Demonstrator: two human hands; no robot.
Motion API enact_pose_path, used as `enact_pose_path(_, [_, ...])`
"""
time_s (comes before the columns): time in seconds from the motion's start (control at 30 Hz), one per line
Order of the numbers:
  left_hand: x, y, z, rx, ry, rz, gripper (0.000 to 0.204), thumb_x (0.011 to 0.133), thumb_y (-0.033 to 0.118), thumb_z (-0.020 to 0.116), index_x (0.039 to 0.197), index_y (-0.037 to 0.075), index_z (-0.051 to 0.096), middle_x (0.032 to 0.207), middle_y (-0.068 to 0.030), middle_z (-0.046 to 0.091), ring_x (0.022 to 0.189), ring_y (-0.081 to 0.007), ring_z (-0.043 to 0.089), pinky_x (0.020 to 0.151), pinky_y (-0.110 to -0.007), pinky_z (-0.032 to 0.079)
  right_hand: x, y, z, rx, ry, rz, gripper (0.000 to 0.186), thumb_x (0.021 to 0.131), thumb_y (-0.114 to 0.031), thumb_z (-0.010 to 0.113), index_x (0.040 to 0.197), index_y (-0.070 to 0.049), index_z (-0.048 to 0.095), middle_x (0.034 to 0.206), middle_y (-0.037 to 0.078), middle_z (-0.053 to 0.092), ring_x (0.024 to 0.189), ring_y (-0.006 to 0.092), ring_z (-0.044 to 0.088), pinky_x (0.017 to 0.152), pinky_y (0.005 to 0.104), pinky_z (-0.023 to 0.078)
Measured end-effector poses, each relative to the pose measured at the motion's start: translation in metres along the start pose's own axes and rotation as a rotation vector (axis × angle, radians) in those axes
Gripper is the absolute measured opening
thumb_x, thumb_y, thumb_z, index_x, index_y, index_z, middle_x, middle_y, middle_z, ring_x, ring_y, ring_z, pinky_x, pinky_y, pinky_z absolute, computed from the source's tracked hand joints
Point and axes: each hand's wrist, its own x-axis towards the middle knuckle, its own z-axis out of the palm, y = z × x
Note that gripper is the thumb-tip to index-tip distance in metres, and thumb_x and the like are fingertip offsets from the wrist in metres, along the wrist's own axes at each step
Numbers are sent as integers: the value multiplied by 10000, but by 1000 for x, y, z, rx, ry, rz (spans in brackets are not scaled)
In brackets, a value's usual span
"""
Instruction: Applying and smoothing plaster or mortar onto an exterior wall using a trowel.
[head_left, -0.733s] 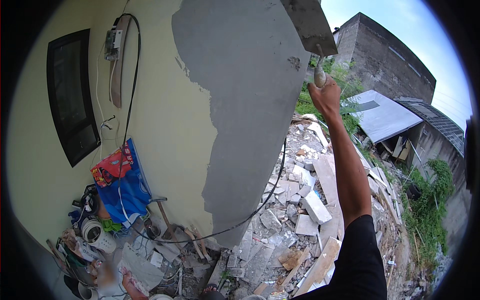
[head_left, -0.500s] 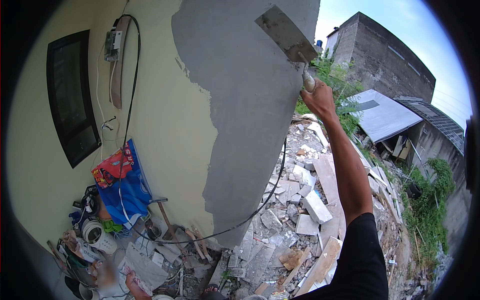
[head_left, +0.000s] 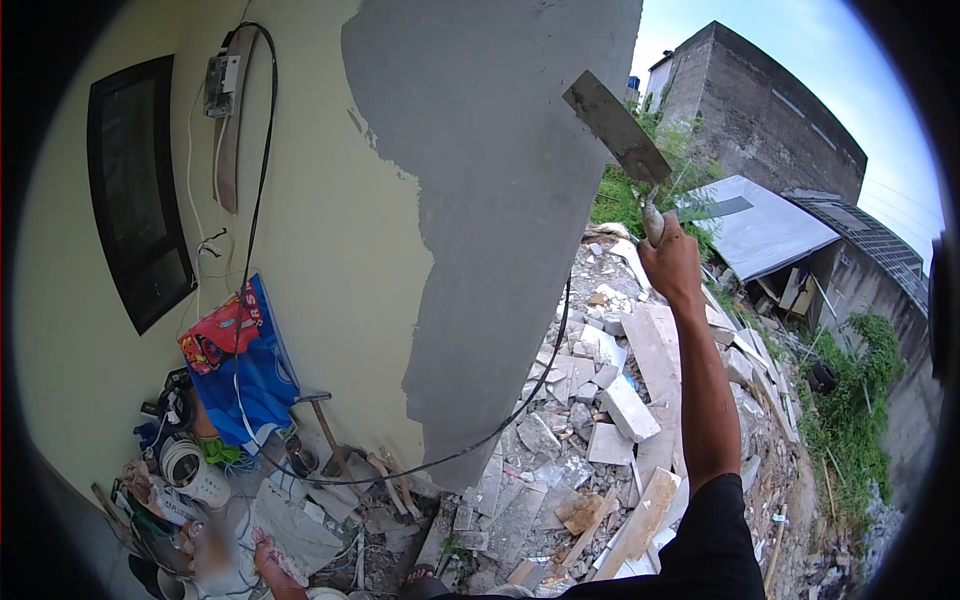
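Note:
My right hand, out on a straight arm, is closed round the handle of a plastering trowel. The trowel's long flat steel blade is smeared with grey. Its upper end overlaps the wall corner in view; contact there cannot be made out. Wet-looking grey plaster covers the right part of the pale yellow wall, with a ragged left border. Low at the lower left, my left hand is partly cut off by the frame, its fingers curled by something pale and grey-smeared that I cannot make out.
Broken bricks and slabs heap up beyond the wall corner. A black cable droops across the wall. A hammer, a white bucket and a blue-and-red cloth are by the wall's foot. A dark-framed window is left.
My right hand has moved right and down with the trowel. Most of the blade's lower part is now past the wall corner. My left hand stays low, barely shifted.

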Motion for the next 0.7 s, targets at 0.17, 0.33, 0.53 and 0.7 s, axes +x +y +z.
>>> enact_pose_path(0.17, [13, -8, -10, 76, -76, -6, 619, 834, 212, 563, 1396, -23, 452, 1319, -115, 547, 1184, -276, 526, 1023, -369, 384, -1, -3, 6, -57, -28, 41, 280, 776, -172, 651, 978, -18, 533, 791, 274, 658, 756, 457, 654, 686, 524, 500])
enact_pose_path(0.33, [-1, -11, 27, 70, 64, -27, 633, 720, 216, 626, 1315, 17, 540, 1242, -118, 614, 1114, -321, 574, 996, -411, 428, -9, 13, 21, 6, 116, 117, 288, 784, -188, 655, 966, 0, 536, 814, 294, 652, 780, 480, 642, 699, 531, 498])
enact_pose_path(0.53, [8, -6, 8, 41, -24, -10, 613, 756, 206, 608, 1328, 2, 525, 1255, -119, 613, 1136, -322, 576, 999, -414, 436, -81, -32, 32, 886, -63, 551, 396, 847, -218, 670, 1119, 22, 512, 830, 150, 652, 689, 305, 655, 645, 435, 530])
enact_pose_path(0.7, [15, -8, 40, 65, -91, -71, 601, 775, 198, 595, 1334, -8, 517, 1268, -124, 607, 1144, -314, 576, 1007, -411, 433, -90, -37, 62, 1105, -47, 528, 114, 930, -174, 556, 950, -84, 488, 662, 21, 500, 485, 123, 500, 422, 281, 440])
